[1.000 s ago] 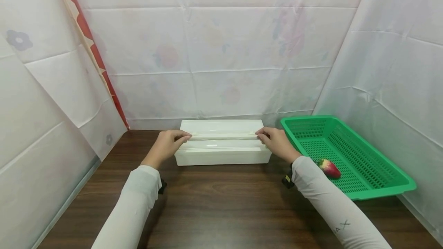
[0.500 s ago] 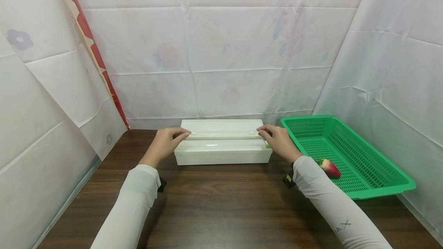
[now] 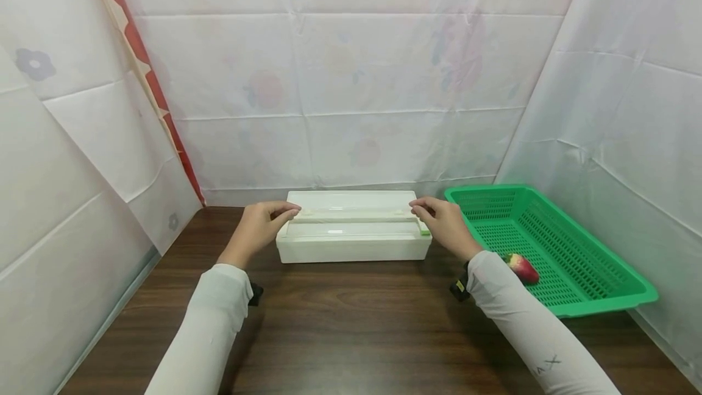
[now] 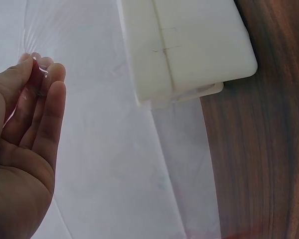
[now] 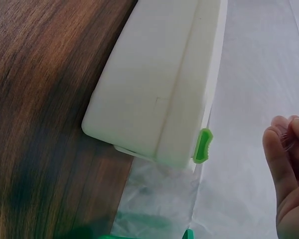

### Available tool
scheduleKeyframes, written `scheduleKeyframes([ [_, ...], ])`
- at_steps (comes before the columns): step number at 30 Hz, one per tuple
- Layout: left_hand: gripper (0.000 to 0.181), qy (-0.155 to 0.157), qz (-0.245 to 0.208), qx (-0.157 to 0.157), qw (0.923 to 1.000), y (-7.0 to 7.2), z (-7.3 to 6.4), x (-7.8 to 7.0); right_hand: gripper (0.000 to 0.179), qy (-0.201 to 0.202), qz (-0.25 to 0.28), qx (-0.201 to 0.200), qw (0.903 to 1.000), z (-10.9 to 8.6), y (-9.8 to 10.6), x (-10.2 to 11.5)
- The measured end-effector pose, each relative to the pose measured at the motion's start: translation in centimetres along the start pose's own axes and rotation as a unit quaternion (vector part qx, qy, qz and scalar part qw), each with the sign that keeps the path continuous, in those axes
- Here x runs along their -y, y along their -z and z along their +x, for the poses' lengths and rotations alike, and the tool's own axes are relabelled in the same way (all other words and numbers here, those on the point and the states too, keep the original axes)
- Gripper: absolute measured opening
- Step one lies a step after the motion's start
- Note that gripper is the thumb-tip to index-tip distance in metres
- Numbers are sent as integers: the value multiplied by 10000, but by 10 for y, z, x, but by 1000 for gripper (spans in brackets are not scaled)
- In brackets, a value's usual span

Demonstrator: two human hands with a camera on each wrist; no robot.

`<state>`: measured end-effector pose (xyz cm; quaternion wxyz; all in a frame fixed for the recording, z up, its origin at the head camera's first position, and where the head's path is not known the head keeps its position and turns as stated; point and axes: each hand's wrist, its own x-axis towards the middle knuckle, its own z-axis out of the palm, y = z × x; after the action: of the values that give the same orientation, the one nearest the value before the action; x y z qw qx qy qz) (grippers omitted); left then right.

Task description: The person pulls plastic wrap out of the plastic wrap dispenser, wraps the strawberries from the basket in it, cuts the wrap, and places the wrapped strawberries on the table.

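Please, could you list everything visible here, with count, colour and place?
table: 1, dark brown, lower part of head view
box: 1, off-white, on the table, centre
green tab: 1, green, right end of the box
clear film: count unclear, colourless, in left hand and right hand
basket: 1, green, on the table, right side
fruit: 1, red and yellowish, in the basket
sheeting: count unclear, white with faded prints, behind and both sides
strip: 1, red and beige, down the left sheeting corner
wrist devices: 2, black, one per wrist
sleeves: 2, white, forearms
left hand: 1, bare, box's left end
right hand: 1, bare, box's right end
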<state>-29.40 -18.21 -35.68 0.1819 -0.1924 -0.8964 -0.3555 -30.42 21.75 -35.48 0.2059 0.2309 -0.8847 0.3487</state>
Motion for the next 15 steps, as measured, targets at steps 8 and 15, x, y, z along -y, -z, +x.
scheduleKeyframes([
  [8,19,-132,79,-218,9996,3,-1,-3,21,64,-55,-318,9995,0,1,0],
  [15,20,-178,95,-360,9991,5,0,-6,21,238,-80,-618,9978,-1,4,1],
])
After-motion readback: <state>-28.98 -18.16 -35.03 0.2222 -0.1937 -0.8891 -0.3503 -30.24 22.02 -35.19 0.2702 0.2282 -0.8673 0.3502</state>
